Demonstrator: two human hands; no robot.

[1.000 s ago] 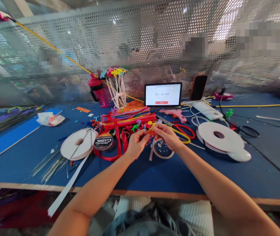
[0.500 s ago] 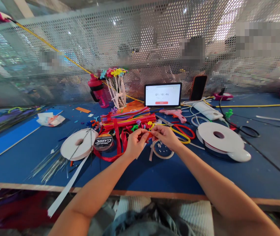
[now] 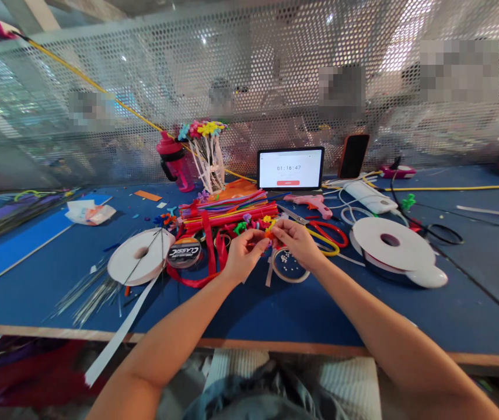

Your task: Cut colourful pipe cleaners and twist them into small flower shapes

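My left hand (image 3: 248, 249) and my right hand (image 3: 295, 240) meet over the middle of the table, fingers pinched close together. Between the fingertips is a small orange pipe cleaner piece (image 3: 269, 233), mostly hidden by them. Just below my right hand lies a roll of tape (image 3: 278, 269) with small white beads inside its ring. Behind the hands is a bundle of coloured pipe cleaners (image 3: 227, 211), with small bent green and yellow pieces in front of it. Scissors with red handles (image 3: 334, 232) lie right of my right hand.
White ribbon spools stand left (image 3: 133, 265) and right (image 3: 380, 248). A pink glue gun (image 3: 313, 202), a tablet (image 3: 290, 168) with a timer, a phone (image 3: 353, 156), a pink bottle (image 3: 174, 160) and a bunch of pipe cleaner flowers (image 3: 208, 146) are at the back. Thin wires (image 3: 96, 297) lie left.
My fingers have shifted slightly, with my right hand a little higher and the orange piece more visible between the fingertips. The tablet's timer moved on one second.
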